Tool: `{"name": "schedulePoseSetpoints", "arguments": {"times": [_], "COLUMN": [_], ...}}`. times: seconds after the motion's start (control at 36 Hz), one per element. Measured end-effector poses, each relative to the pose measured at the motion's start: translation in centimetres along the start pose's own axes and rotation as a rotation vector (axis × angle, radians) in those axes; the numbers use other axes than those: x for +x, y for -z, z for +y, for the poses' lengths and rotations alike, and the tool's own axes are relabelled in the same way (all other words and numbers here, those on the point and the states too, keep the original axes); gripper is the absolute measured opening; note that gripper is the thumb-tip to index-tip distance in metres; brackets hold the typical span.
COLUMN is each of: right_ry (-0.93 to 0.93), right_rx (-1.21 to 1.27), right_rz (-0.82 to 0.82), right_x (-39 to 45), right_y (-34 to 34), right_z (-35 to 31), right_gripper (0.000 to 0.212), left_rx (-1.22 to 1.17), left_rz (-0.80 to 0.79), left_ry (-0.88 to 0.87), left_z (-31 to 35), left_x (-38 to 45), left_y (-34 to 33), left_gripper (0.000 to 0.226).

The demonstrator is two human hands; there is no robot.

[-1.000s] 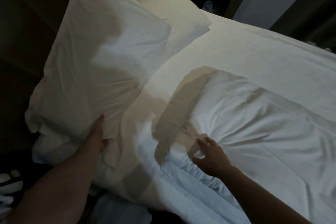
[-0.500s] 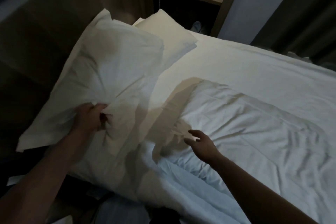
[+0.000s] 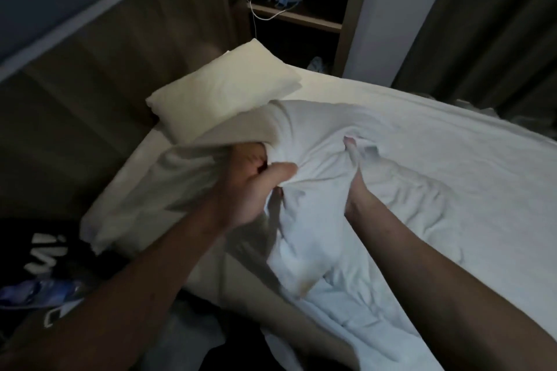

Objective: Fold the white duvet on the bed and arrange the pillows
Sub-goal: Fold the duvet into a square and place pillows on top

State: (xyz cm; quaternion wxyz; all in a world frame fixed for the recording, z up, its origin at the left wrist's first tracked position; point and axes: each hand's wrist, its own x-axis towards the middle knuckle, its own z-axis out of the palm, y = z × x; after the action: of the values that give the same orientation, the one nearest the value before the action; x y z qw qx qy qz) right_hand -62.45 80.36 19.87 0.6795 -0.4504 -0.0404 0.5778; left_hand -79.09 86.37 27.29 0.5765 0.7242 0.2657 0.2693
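Fingers of both hands, left hand [image 3: 250,187] and right hand [image 3: 355,178], clench the white pillow [image 3: 301,135].

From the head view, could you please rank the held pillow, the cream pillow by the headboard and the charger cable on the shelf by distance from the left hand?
1. Held pillow, gripped in the left hand.
2. Cream pillow, beyond, against the headboard.
3. Charger cable, farthest, on the shelf.
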Motion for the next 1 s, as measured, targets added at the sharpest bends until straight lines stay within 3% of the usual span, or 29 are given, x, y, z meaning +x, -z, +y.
{"name": "schedulePoseSetpoints", "arguments": {"times": [0.06, 0.11, 0.17, 0.22, 0.31, 0.36, 0.47, 0.61, 0.69, 0.78, 0.81, 0.89, 1.0], "right_ry": [0.052, 0.085, 0.097, 0.131, 0.218, 0.238, 0.28, 0.325, 0.24, 0.135, 0.087, -0.074, -0.239], "right_rx": [0.174, 0.251, 0.258, 0.267, 0.27, 0.254, 0.298, 0.341, 0.235, 0.083, -0.009, -0.114, -0.377], "right_rz": [-0.086, -0.04, -0.035, 0.027, 0.187, 0.264, 0.366, 0.64, 0.896, 1.132, 1.18, 1.212, 1.238], "right_x": [-3.0, -5.7, -9.1, -11.8, -15.6, -17.1, -20.1, -22.9, -24.7, -26.7, -26.9, -26.5, -25.2], "right_y": [3.5, 7.2, 10.2, 13.1, 17.0, 20.0, 25.7, 34.6, 40.3, 43.1, 44.0, 46.1, 43.1], "right_z": [-1.3, -1.9, -3.1, -4.3, -6.1, -7.1, -9.1, -10.1, -9.0, -6.9, -5.8, -2.8, -1.1], "right_gripper": [0.031, 0.044, 0.04, 0.04, 0.011, 0.034, 0.039, 0.045, 0.058, 0.027, 0.027, 0.05, 0.05], "left_rx": [0.055, 0.208, 0.37, 0.449, 0.528, 0.548, 0.546, 0.69, 0.837, 0.942, 0.956, 1.018, 0.983], "left_rz": [-0.111, -0.201, -0.255, -0.29, -0.361, -0.391, -0.402, -0.523, -0.654, -0.85, -0.92, -1.069, -1.012], "left_ry": [-0.043, -0.117, -0.173, -0.168, -0.208, -0.244, -0.224, -0.191, -0.217, -0.165, -0.143, -0.059, 0.019], "left_z": [0.7, 1.9, 2.4, 2.8, 3.5, 3.7, 3.0, 2.4, 0.7, -1.8, -2.6, -4.7, -6.9], "left_x": [-1.0, -2.1, -3.3, -4.4, -5.4, -5.4, -4.3, -4.1, -4.9, -5.8, -6.1, -6.7, -6.2], "left_y": [-2.5, -5.8, -9.2, -12.5, -17.1, -19.9, -25.6, -34.0, -38.7, -41.6, -42.1, -42.0, -38.5], "left_gripper": [0.021, 0.033, 0.044, 0.047, 0.048, 0.048, 0.047, 0.047, 0.048, 0.043, 0.037, 0.015, 0.011]}}
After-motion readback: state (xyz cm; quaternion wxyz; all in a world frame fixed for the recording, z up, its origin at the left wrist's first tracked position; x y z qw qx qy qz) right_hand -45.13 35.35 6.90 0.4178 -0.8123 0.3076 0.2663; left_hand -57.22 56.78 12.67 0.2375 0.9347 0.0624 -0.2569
